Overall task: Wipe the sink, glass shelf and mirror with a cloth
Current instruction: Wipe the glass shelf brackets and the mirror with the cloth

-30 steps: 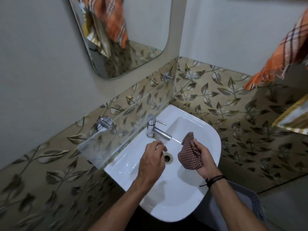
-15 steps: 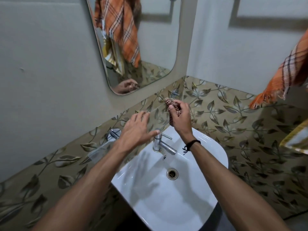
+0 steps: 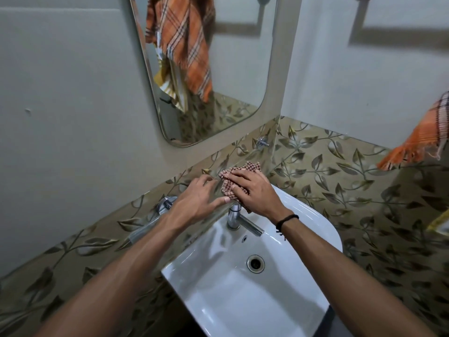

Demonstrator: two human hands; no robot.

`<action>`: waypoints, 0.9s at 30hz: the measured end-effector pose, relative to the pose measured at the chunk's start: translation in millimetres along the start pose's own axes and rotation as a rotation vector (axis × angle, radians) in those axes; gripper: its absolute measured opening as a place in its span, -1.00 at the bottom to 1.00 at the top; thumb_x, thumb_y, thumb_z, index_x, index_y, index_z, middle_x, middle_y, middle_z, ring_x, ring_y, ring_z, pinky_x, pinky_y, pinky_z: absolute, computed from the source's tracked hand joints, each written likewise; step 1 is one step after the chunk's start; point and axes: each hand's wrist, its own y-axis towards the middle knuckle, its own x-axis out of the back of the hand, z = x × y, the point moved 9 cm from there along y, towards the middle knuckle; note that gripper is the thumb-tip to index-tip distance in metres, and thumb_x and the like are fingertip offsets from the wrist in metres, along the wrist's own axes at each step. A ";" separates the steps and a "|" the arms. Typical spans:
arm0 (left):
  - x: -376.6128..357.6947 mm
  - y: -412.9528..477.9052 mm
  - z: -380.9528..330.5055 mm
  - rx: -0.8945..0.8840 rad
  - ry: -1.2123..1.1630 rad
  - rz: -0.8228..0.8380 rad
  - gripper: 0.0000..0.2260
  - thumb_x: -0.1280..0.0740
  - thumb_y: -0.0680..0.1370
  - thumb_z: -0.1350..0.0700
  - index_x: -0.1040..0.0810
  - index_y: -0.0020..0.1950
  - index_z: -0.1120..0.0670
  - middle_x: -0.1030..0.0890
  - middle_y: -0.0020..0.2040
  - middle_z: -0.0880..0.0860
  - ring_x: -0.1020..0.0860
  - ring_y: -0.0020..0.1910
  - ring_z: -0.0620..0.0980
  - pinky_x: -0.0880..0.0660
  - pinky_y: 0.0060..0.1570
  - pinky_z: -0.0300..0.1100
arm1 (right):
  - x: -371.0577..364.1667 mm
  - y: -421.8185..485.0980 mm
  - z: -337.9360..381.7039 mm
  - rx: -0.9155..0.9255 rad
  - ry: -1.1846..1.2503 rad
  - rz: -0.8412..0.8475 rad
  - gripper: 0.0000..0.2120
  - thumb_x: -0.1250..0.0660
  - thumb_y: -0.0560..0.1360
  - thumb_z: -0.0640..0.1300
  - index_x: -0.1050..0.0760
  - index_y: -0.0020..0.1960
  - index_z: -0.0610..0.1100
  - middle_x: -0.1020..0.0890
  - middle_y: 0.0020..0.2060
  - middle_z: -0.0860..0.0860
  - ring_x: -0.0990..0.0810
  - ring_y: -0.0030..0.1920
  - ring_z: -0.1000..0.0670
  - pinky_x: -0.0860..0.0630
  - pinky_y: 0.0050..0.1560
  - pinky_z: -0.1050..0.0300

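Note:
A brown checked cloth (image 3: 239, 172) lies on the clear glass shelf (image 3: 257, 156) above the tap. My right hand (image 3: 255, 190) presses flat on the cloth, fingers spread and pointing left. My left hand (image 3: 198, 199) rests on the shelf beside it, fingers straight, thumb along the shelf's front edge. Below them sits the white sink (image 3: 255, 300) with its chrome tap (image 3: 239, 221) and drain (image 3: 255, 263). The mirror (image 3: 206, 69) hangs on the wall above the shelf.
Two chrome brackets (image 3: 166, 204) (image 3: 263, 141) hold the shelf to the leaf-patterned tiles. An orange plaid towel (image 3: 420, 139) hangs at the right edge, and the mirror reflects it. The side wall meets the back wall just right of the shelf.
Both hands rose from the sink basin to the glass shelf. The right hand, which held the cloth bunched up, now presses it flat on the shelf; the left hand settled beside it.

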 end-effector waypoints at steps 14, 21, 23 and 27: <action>-17.5 21.0 -26.6 -0.156 -0.022 0.094 -0.33 -0.01 0.67 -0.30 -0.02 0.68 0.04 -0.03 0.68 0.01 -0.05 0.62 -0.05 0.02 0.54 -0.15 | 0.4 20.3 -51.9 -0.174 -0.049 0.100 -0.55 -0.18 0.61 0.12 -0.37 0.50 0.17 -0.38 0.51 0.13 -0.31 0.51 0.06 -0.10 0.52 -0.04; -21.8 30.3 -28.1 -0.162 -0.020 0.142 -0.32 0.03 0.66 -0.31 0.03 0.68 0.02 0.04 0.68 -0.03 0.02 0.64 -0.07 0.14 0.51 -0.17 | 6.8 51.4 -114.2 -0.255 -0.077 0.197 -0.49 -0.02 0.61 0.23 -0.28 0.54 0.21 -0.31 0.54 0.15 -0.26 0.54 0.06 -0.14 0.55 -0.17; -21.7 33.9 -29.5 -0.166 -0.015 0.154 -0.32 0.05 0.66 -0.32 0.06 0.68 0.02 0.07 0.68 -0.02 0.04 0.64 -0.08 0.13 0.54 -0.15 | 10.3 60.6 -137.3 -0.293 -0.092 0.209 -0.48 -0.01 0.62 0.23 -0.27 0.55 0.20 -0.29 0.55 0.14 -0.26 0.54 0.04 -0.16 0.54 -0.17; -25.3 49.1 -38.7 -0.198 0.004 0.167 -0.29 0.07 0.65 -0.34 0.10 0.68 0.03 0.10 0.68 0.00 0.07 0.64 -0.07 0.16 0.59 -0.11 | 8.2 58.8 -134.4 -0.333 -0.132 0.178 -0.47 -0.01 0.63 0.20 -0.24 0.57 0.13 -0.25 0.57 0.10 -0.23 0.56 0.02 -0.12 0.56 -0.14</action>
